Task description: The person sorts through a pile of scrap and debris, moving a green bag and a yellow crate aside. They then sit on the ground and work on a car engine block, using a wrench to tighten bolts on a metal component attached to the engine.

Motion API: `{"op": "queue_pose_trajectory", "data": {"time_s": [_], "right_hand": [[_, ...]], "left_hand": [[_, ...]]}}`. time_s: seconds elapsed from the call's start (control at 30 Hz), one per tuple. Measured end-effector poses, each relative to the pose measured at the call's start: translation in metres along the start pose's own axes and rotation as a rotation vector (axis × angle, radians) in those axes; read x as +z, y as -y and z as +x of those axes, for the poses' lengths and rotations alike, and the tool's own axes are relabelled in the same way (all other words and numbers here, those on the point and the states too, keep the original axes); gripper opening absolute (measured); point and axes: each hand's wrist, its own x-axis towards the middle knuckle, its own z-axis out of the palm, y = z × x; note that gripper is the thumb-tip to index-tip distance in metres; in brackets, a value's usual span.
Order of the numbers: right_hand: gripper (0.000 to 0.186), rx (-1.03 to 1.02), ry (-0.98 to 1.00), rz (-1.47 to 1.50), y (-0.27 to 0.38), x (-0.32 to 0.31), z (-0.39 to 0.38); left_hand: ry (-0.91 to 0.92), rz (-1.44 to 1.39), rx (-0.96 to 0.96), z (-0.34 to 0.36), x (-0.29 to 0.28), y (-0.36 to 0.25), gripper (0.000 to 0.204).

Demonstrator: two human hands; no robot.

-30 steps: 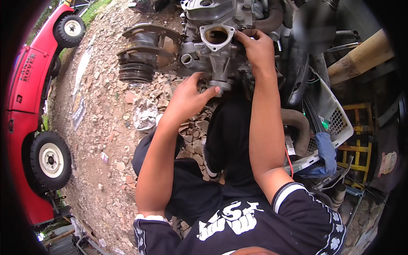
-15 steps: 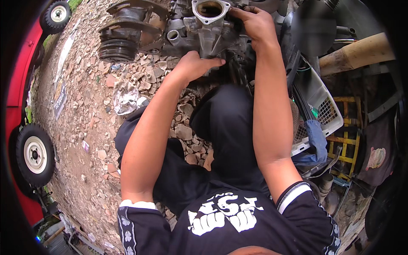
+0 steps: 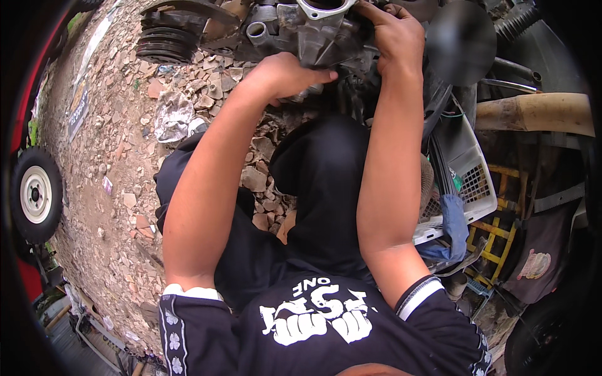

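Note:
A greasy metal engine (image 3: 276, 37) fills the top of the view, cut off by the upper edge. It has an open three-cornered flange (image 3: 326, 11), a short round pipe stub (image 3: 256, 30) and a black grooved pulley (image 3: 164, 45) at its left end. My left hand (image 3: 285, 75) reaches under the housing below the flange, thumb stretched to the right along it; its other fingers are mostly hidden. Just right of the flange, my right hand (image 3: 400, 39) has its fingers bent against the engine's side. Whatever they pinch there is too small to make out.
Broken stones and tile pieces (image 3: 125, 163) cover the ground, with a crumpled pale cloth (image 3: 174, 116) at left. Right of my knee stands a white plastic crate (image 3: 486, 188), with a bamboo pole (image 3: 533, 114) beyond it. A car wheel (image 3: 37, 195) shows at far left.
The view has shifted, so the engine sits higher in the picture and the red car shows less. Both hands stay at the engine; the right hand's fingers have shifted slightly.

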Motion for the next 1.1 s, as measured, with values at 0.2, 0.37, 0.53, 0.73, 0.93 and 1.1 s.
{"op": "queue_pose_trajectory", "data": {"time_s": [0.2, 0.37, 0.53, 0.73, 0.93, 1.1], "right_hand": [[0.034, 0.083, 0.221, -0.038, 0.068, -0.038, -0.034], [0.043, 0.073, 0.18, 0.798, 0.096, -0.077, -0.077], [0.047, 0.192, 0.33, 1.508, 0.013, -0.077, -0.071], [0.038, 0.213, 0.265, 1.633, -0.019, -0.065, -0.052], [0.039, 0.315, 0.279, 1.748, -0.03, -0.062, -0.039], [0.035, 0.35, 0.202, 1.701, -0.031, -0.068, -0.041]], "left_hand": [[-0.253, 0.182, 0.068, 0.015, -0.013, 0.004, 0.083], [-0.442, 0.333, 0.184, -0.014, -0.009, -0.007, 0.081], [-0.58, 0.209, 0.251, -0.015, 0.009, -0.008, 0.075], [-0.719, -0.27, 0.445, -0.005, 0.022, -0.002, 0.062], [-0.855, -0.294, 0.428, 0.018, 0.037, 0.0, 0.074], [-0.855, -0.316, 0.387, 0.024, 0.04, 0.008, 0.082]]}}
